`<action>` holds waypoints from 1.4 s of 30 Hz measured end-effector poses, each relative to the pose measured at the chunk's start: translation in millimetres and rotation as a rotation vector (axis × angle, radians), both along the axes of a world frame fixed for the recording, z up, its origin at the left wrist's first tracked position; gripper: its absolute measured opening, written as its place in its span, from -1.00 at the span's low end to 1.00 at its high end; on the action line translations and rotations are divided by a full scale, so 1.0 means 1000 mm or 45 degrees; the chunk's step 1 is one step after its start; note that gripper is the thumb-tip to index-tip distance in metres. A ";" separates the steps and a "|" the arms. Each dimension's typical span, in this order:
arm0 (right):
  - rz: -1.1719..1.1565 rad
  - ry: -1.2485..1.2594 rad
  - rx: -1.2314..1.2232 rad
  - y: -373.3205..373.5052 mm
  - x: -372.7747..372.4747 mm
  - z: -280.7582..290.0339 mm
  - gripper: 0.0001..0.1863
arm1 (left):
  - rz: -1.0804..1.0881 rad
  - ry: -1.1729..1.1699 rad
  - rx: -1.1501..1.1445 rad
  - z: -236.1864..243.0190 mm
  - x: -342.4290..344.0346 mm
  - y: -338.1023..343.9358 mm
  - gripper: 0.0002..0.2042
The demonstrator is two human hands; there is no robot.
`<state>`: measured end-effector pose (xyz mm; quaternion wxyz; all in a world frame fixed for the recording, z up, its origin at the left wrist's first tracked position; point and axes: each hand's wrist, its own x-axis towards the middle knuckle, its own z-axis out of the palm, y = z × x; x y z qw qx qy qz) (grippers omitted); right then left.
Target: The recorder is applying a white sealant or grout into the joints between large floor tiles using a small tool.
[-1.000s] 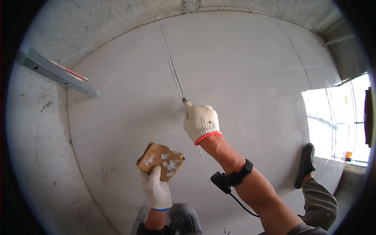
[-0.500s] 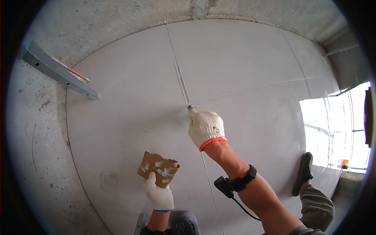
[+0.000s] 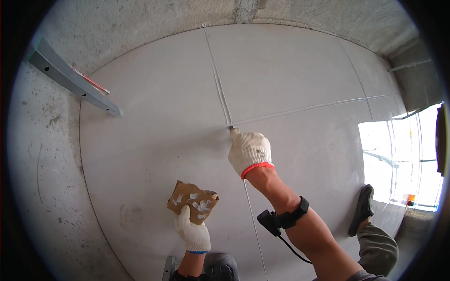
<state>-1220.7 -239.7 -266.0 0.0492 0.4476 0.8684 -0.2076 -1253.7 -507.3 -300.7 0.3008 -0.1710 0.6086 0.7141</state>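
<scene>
My left hand (image 3: pixel 191 230), in a white glove with blue cuff, grips a torn brown cardboard piece (image 3: pixel 199 199) smeared with white paste, thumb over its face. My right hand (image 3: pixel 250 151), in a white glove with red cuff, is closed on a small dark tool (image 3: pixel 230 128) whose tip rests just below a crossing of the white seams (image 3: pixel 226 110) between large pale grey tiles (image 3: pixel 295 65). Most of the tool is hidden by my fingers. A black strapped device (image 3: pixel 283 220) with a cable is on my right forearm.
A perforated metal bar (image 3: pixel 70 80) with a red-edged strip lies at upper left beside rough concrete (image 3: pixel 49 150). Another metal piece (image 3: pixel 168 269) is at bottom. My shoes (image 3: pixel 363 206) show at right and bottom. Bright reflective area and small orange object (image 3: pixel 411 199) at right.
The view has shifted slightly, so tiles and right hand sit lower and further right. The tool tip remains near the seam crossing. The cardboard in my left hand has changed angle slightly.
</scene>
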 end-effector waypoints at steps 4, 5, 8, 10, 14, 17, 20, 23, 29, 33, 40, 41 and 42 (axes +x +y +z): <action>-0.029 0.002 0.006 0.000 -0.003 0.000 -0.71 | 0.051 -0.059 0.010 0.003 0.000 0.001 -0.53; -0.038 -0.024 -0.031 0.001 -0.003 0.003 -0.74 | 0.040 -0.064 0.017 0.004 0.000 0.002 -0.52; -0.054 -0.121 -0.123 0.010 -0.006 0.013 -0.78 | 0.032 -0.090 0.021 0.003 0.001 0.005 -0.50; -0.048 -0.171 -0.188 0.009 -0.011 0.016 -0.80 | 0.046 -0.090 0.009 0.005 -0.002 0.003 -0.49; -0.037 -0.180 -0.148 0.007 -0.009 0.013 -0.82 | 0.072 -0.100 0.005 -0.001 -0.002 -0.001 -0.50; -0.034 -0.165 -0.141 0.002 -0.005 0.012 -0.82 | -0.020 0.018 -0.133 -0.013 0.000 -0.009 -0.50; -0.034 -0.176 -0.148 -0.005 0.001 0.010 -0.82 | -0.018 0.037 -0.197 -0.017 -0.001 -0.011 -0.56; -0.023 -0.225 -0.177 -0.012 0.008 0.012 -0.81 | 0.048 0.014 -0.192 -0.014 -0.001 -0.005 -0.68; -0.036 -0.238 -0.244 -0.035 0.026 0.018 -0.78 | -0.051 0.070 -0.183 -0.024 -0.002 -0.016 -0.58; -0.051 -0.201 -0.223 -0.056 0.042 0.020 -0.76 | -0.488 0.440 -0.548 -0.036 -0.001 -0.027 -0.47; -0.056 -0.214 -0.297 -0.091 0.074 0.023 -0.70 | -0.300 0.546 -0.532 -0.042 -0.001 -0.023 -0.51; -0.048 -0.227 -0.320 -0.094 0.080 0.025 -0.68 | -0.118 0.271 -0.301 -0.040 -0.004 -0.021 -0.53; -0.040 -0.240 -0.351 -0.100 0.085 0.026 -0.67 | 0.064 -0.004 -0.080 -0.034 -0.006 -0.017 -0.56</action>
